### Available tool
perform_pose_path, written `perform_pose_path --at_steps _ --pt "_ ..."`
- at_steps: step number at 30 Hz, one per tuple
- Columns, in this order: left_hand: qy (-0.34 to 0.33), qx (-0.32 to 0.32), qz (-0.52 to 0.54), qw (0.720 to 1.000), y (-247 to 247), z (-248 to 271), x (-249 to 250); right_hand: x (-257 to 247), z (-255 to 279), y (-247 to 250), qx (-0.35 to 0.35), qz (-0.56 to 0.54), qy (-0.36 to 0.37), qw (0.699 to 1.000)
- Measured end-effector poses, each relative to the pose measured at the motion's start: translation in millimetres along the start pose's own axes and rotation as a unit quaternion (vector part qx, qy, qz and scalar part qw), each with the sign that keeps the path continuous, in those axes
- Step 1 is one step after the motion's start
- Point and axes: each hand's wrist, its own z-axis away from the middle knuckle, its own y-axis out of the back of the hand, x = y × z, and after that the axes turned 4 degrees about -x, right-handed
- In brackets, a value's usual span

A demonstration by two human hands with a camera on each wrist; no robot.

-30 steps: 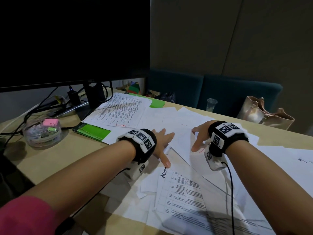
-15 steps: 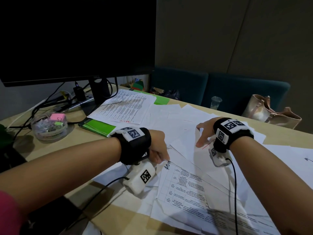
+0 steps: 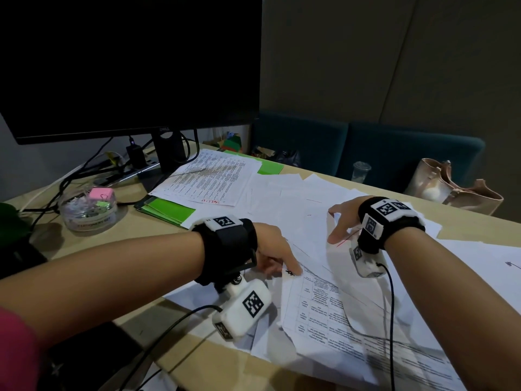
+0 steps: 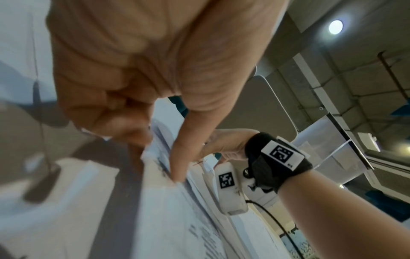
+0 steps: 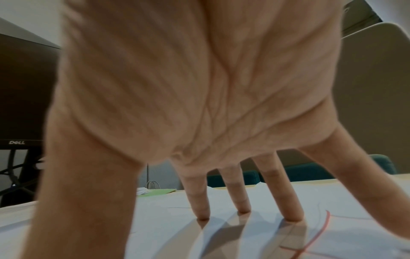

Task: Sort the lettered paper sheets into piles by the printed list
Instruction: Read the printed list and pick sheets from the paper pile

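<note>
Left hand [image 3: 275,249] sits at centre frame, thumb and curled fingers pinching the upper left corner of the white sheet printed with a table [image 3: 332,314]; the left wrist view shows the thumb on top and the fingers tucked under that edge. The sheet runs from that corner down towards the lower right of the frame, on top of the loose white paper sheets [image 3: 287,198] spread over the pale wooden desk [image 3: 112,244]. Right hand [image 3: 342,218], right of centre, stands spread on the loose sheets, fingers straight, tips pressing the paper, gripping nothing. A red pen stroke shows just beside it. At upper centre lies the printed list with red writing on its near edge [image 3: 208,179], resting on green folders [image 3: 166,208] beneath the black monitor [image 3: 127,63]. At far left, a clear tub of clips [image 3: 88,208].
</note>
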Motion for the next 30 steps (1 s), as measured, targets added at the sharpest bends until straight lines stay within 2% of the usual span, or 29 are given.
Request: perform_pose_path --at_steps 4,9,14,20,27,30 --pt "-0.013 0.046 -0.064 0.997 -1 2 5 2 1 0 -0.006 0.000 -0.002 1.000" --pt "-0.011 0.111 -0.154 0.982 28 9 17 2 6 2 -0.010 0.009 -0.001 1.000" --pt "0.007 0.204 -0.232 0.951 70 14 24 -2 11 1 0.001 0.002 0.008 1.000" --pt "0.023 0.302 -0.350 0.887 103 16 36 -5 11 -2 0.020 0.008 0.003 1.000" --pt "0.021 0.342 -0.369 0.864 128 14 37 -9 10 -3 0.040 0.058 -0.012 0.997" --pt "-0.003 0.401 -0.360 0.842 137 18 42 -8 11 -3 0.031 0.062 -0.018 0.997"
